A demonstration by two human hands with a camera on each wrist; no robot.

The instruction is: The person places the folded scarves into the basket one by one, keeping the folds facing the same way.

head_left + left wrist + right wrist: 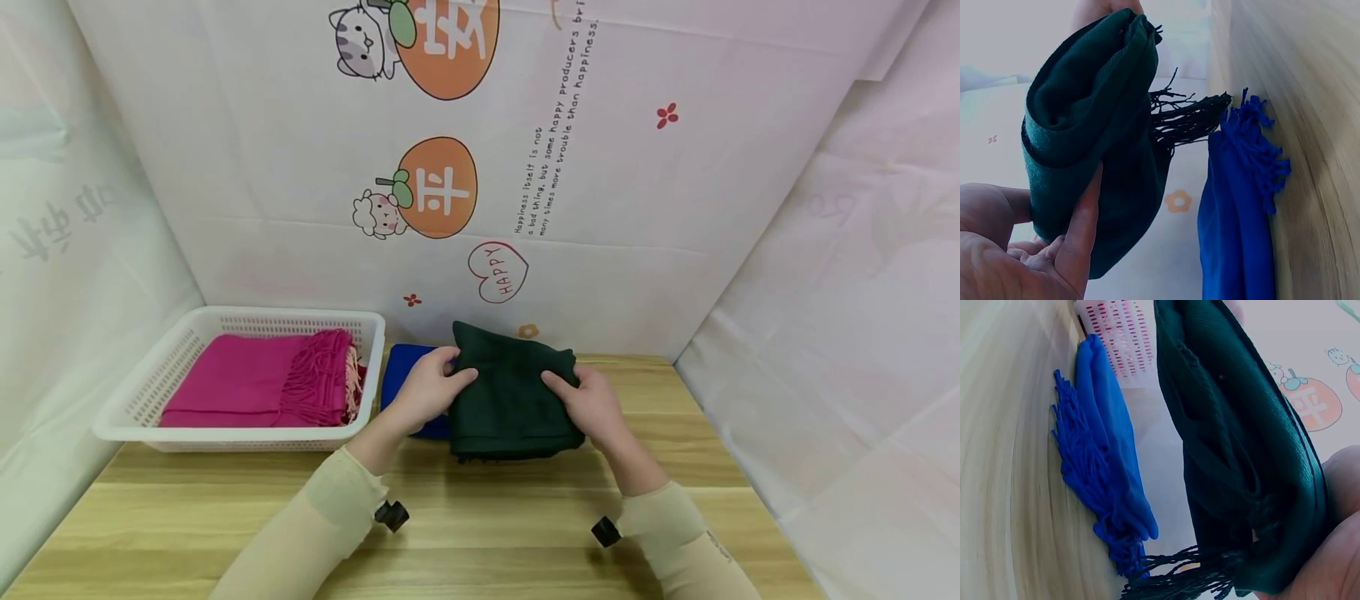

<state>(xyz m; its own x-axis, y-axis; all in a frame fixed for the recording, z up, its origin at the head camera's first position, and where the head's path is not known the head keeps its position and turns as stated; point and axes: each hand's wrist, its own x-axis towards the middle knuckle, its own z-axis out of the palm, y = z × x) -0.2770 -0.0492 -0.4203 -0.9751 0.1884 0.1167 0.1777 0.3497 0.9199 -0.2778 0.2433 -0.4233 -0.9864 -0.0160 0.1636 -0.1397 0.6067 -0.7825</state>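
A folded dark green scarf [513, 400] with fringe is held up between my two hands, above the wooden table. My left hand [426, 387] grips its left edge, thumb on top and fingers underneath. At the opposite edge, my right hand [592, 404] pinches the cloth the same way. The green fringe [1191, 122] hangs toward the table in the left wrist view. Below and partly behind it lies a folded blue scarf [405, 367], mostly covered in the head view. Its blue fringe [1082, 437] shows on the table side in the right wrist view.
A white plastic basket [247, 442] stands at the left, with a folded magenta scarf [247, 379] inside and pale pink fringe [352, 383] showing beside it. The wooden table [480, 533] meets a printed white wall sheet [600, 292] at the back.
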